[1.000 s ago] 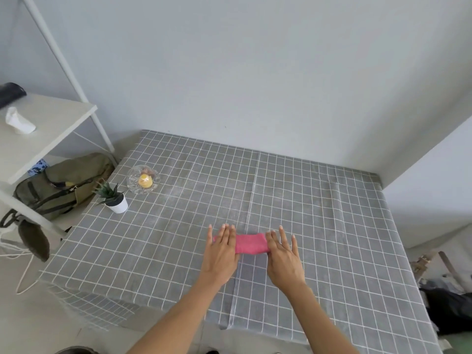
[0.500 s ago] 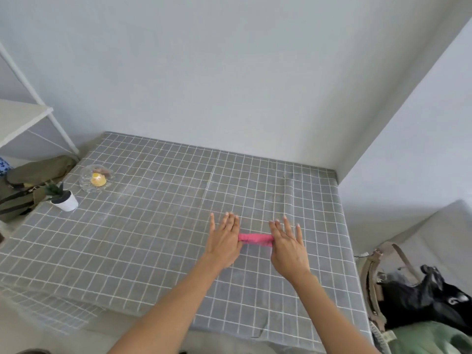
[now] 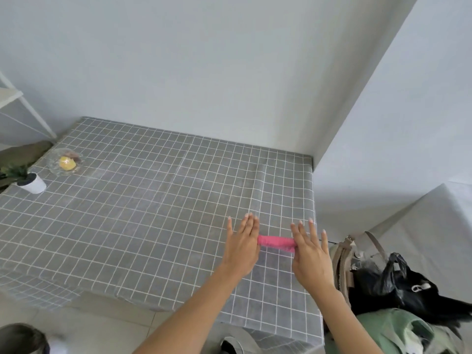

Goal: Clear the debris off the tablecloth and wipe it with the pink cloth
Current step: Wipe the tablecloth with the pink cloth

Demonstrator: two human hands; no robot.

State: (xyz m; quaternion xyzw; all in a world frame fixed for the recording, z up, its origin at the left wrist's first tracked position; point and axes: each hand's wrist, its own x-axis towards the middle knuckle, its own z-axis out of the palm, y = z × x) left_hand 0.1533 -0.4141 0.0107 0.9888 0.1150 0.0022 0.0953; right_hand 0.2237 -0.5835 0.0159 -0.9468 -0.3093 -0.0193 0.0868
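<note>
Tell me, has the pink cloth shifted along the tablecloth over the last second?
Yes. The pink cloth, pressed under the left hand and right hand, slid right, from near the tablecloth centre crease toward its right edge, farther from the glass dish.

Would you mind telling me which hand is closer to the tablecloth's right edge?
The right hand, pressing flat on the pink cloth near the tablecloth edge; the left hand lies further inward.

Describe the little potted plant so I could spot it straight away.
Find the grey checked tablecloth and follow it to its far left corner. There, beside a clear glass dish holding something yellow, stands the small green spiky plant in a white pot, the only upright thing on the cloth.
</note>
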